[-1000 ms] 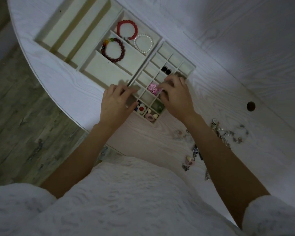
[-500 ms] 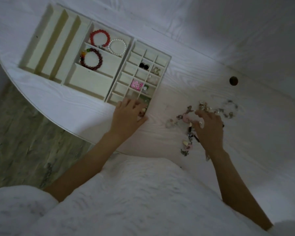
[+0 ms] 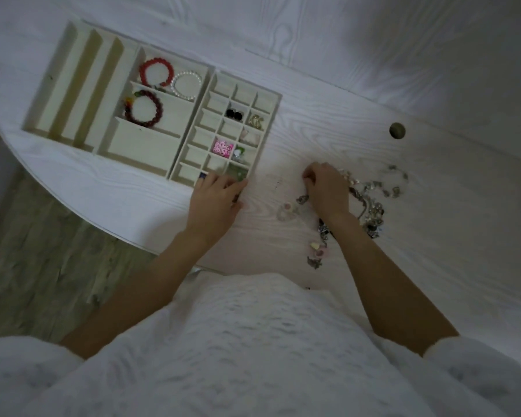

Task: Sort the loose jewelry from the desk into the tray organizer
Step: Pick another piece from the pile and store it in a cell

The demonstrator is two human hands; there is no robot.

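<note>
A cream tray organizer (image 3: 272, 124) lies on the white desk, with a grid of small cells on its right part. A pink flower piece (image 3: 222, 146), black studs (image 3: 234, 114) and a gold piece (image 3: 255, 121) sit in cells. Red (image 3: 156, 71), white (image 3: 187, 84) and dark red (image 3: 144, 112) bracelets lie in the middle section. My left hand (image 3: 214, 203) rests with straight fingers on the grid's near corner. My right hand (image 3: 327, 189) is curled over the left edge of the loose jewelry pile (image 3: 370, 203); what its fingers pinch is hidden.
The desk's curved edge (image 3: 109, 233) runs close below the tray, with wood floor beyond. A round cable hole (image 3: 397, 130) sits right of the tray. More loose pieces (image 3: 318, 251) lie near my right forearm. Long empty slots (image 3: 73, 85) fill the tray's left part.
My right hand left the grid cell with the pink flower, went to the pile on the right, and now sits at its left edge. The left hand stays on the tray corner.
</note>
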